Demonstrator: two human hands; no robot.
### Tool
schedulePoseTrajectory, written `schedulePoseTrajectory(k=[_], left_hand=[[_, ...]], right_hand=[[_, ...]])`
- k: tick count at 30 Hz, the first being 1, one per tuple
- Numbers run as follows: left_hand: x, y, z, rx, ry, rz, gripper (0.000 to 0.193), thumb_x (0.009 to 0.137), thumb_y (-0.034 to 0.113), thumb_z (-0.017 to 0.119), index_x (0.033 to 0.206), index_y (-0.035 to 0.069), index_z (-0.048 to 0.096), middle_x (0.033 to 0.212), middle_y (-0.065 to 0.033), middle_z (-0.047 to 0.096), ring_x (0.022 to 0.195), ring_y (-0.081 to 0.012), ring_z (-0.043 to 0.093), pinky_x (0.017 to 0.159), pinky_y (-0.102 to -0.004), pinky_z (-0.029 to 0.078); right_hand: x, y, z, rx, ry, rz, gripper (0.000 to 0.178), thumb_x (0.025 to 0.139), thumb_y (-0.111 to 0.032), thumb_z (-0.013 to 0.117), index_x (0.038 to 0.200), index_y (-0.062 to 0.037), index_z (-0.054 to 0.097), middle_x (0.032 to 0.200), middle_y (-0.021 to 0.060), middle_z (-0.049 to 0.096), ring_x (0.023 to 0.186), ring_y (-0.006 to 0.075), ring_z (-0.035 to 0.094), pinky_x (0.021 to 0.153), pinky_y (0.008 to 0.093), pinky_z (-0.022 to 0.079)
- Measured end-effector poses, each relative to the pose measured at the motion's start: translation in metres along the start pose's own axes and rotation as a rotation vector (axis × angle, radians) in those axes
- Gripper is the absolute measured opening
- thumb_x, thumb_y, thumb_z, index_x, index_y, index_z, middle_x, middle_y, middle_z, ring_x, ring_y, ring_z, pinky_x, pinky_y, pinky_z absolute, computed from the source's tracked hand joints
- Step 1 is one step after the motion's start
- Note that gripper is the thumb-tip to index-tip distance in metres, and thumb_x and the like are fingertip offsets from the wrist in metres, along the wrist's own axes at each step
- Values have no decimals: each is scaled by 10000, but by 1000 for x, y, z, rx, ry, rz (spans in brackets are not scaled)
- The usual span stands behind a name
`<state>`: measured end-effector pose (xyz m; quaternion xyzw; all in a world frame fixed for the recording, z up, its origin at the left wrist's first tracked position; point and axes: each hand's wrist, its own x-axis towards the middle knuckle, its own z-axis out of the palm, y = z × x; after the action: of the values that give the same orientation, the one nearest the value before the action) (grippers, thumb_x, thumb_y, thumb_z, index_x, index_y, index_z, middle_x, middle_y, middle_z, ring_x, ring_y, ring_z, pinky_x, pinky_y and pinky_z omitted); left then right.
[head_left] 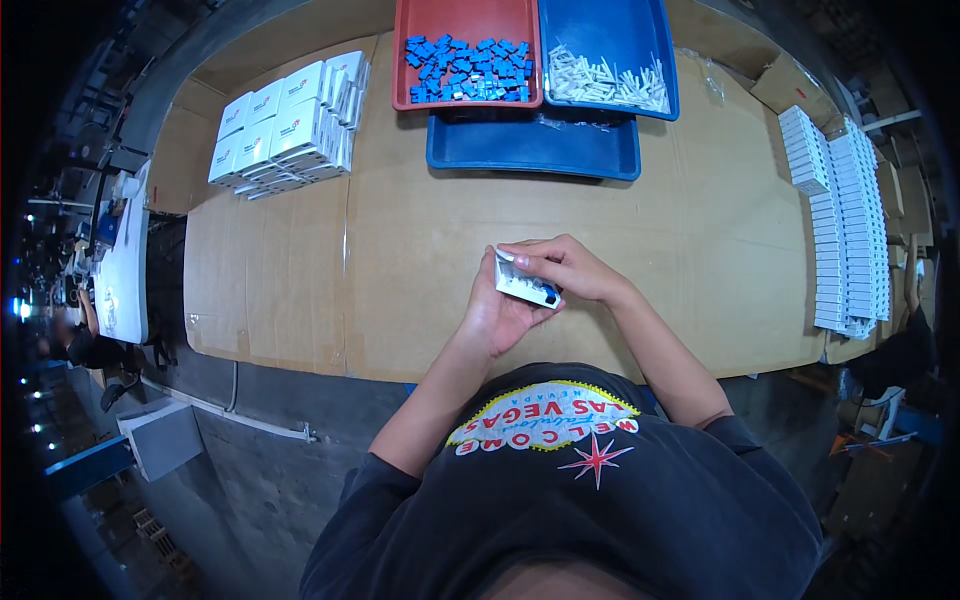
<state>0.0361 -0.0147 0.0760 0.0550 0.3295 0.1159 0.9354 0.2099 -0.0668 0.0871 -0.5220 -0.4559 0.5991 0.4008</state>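
Over the near middle of the table I hold a small white box [520,287] with its top side open. My left hand [491,318] is closed under and around it, palm up. White pieces and a dark blue piece [551,297] show inside the box. My right hand [575,268] grips the box's upper edge from the right, thumb and fingers at the raised white flap [504,256]. Beyond my hands stand a red bin [399,85] of small blue parts [465,70] and a blue bin [672,95] of slim white sticks [610,80].
Another blue tray [530,155] sits below both bins. Flat white boxes [285,120] are stacked at the far left. Long rows of white boxes [845,220] stand along the right edge. Brown cardboard [270,260] covers the table. Two other people are partly visible at the far sides.
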Motion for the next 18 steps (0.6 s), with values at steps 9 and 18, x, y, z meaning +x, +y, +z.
schedulePoseTrajectory(k=[9,18], left_hand=[[-9,0,6,89,-27,112,709,1092,664,226,1467,118,479,1377,-155,600,1252,-334,629,989,-567,565],[-22,-5,26,268,37,256,756,1090,675,180,1486,93,456,1348,-154,606,1205,-282,662,965,-480,590]], right_hand=[[-10,-2,5,39,-31,-86,515,1028,-267,670,1500,-83,577,1588,128,527,1440,242,504,1181,353,390],[-25,-14,8,-49,-63,-241,631,985,-321,714,1552,-118,526,1680,156,384,1573,332,321,1255,414,281]])
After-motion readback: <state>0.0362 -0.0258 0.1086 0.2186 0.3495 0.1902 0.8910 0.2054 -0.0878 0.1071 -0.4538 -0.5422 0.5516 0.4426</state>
